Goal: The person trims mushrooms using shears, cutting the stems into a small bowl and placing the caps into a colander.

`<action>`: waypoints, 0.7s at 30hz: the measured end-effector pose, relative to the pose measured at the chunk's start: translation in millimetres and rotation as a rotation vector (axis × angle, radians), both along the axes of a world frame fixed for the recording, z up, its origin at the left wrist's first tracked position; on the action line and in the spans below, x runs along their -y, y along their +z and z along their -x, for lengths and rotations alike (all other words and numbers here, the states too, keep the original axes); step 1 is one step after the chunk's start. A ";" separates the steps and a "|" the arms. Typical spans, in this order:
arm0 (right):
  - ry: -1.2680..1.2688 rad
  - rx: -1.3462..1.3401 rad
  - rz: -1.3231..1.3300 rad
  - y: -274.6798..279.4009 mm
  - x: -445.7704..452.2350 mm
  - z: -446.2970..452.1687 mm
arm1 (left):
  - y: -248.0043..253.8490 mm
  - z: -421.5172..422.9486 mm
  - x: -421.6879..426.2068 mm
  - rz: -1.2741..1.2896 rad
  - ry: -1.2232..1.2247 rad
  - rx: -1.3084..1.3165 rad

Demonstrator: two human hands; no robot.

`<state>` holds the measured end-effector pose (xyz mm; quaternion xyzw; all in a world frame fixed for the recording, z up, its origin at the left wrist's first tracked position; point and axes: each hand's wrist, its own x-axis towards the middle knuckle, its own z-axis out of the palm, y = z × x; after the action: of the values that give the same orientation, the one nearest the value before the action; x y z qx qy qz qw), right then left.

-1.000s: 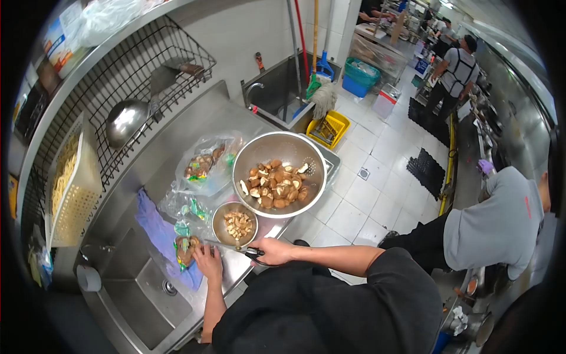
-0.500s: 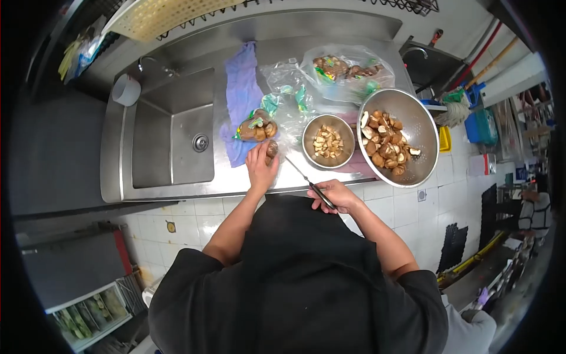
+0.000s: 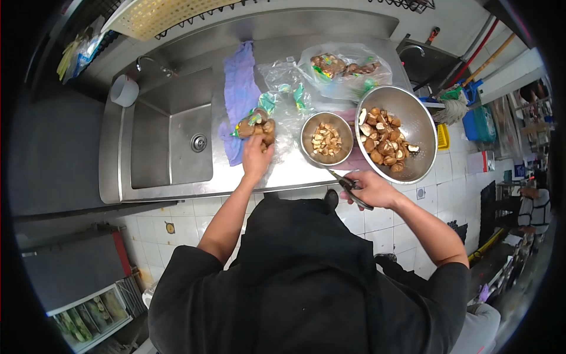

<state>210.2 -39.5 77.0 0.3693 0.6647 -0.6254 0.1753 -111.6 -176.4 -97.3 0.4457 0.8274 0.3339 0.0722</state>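
My left hand (image 3: 257, 160) is at the front of an opened plastic pack of brown mushrooms (image 3: 249, 126), its fingers curled around a mushroom there; the fingertips are partly hidden. My right hand (image 3: 372, 190) grips black-handled scissors (image 3: 352, 190), whose tips point up and left, just in front of the small steel bowl. That bowl (image 3: 306, 154) holds pale cut mushroom pieces (image 3: 327, 139). To its right, a large perforated steel colander (image 3: 421, 130) stands tilted, holding brown mushrooms (image 3: 386, 141), some showing pale cut faces.
A purple cloth (image 3: 240, 82) lies between the sink (image 3: 171, 147) and crumpled clear plastic (image 3: 283, 79). At the back, a clear bag (image 3: 348, 88) holds more mushroom packs. A white container (image 3: 124, 91) stands at the sink's left corner.
My left hand has moved slightly up and left to the mushroom pack. My right hand has moved right with the scissors, now nearer the colander.
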 end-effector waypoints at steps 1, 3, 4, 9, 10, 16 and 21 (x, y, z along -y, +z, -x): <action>-0.020 -0.016 -0.071 17.0 -2.0 -3.5 | 7.6 1.5 -1.1 -0.001 -0.010 -0.003; -0.121 -0.034 -0.073 34.7 -4.6 -9.7 | 24.7 6.1 -0.4 -0.143 0.125 0.110; -0.095 -0.063 -0.209 36.4 -7.1 -14.5 | 34.8 11.5 1.1 -0.169 0.101 -0.005; -0.291 -0.223 -0.152 2.9 8.5 -24.0 | 72.9 15.4 -8.0 -0.252 0.036 0.603; -0.360 -0.270 -0.033 -8.1 16.4 -21.5 | 81.2 7.3 -15.5 -0.314 -0.079 0.817; -0.418 -0.420 -0.337 -30.0 60.3 12.5 | 98.4 -50.8 -53.6 -0.287 -0.347 1.701; -0.412 -0.257 -0.618 -34.8 62.0 8.3 | 82.9 -64.6 -68.0 -0.177 -0.407 2.082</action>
<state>201.9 -101.5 42.2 0.4489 0.7503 -0.4589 -0.1581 -47.0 -108.5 -14.4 0.0743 0.2410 0.5912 0.7660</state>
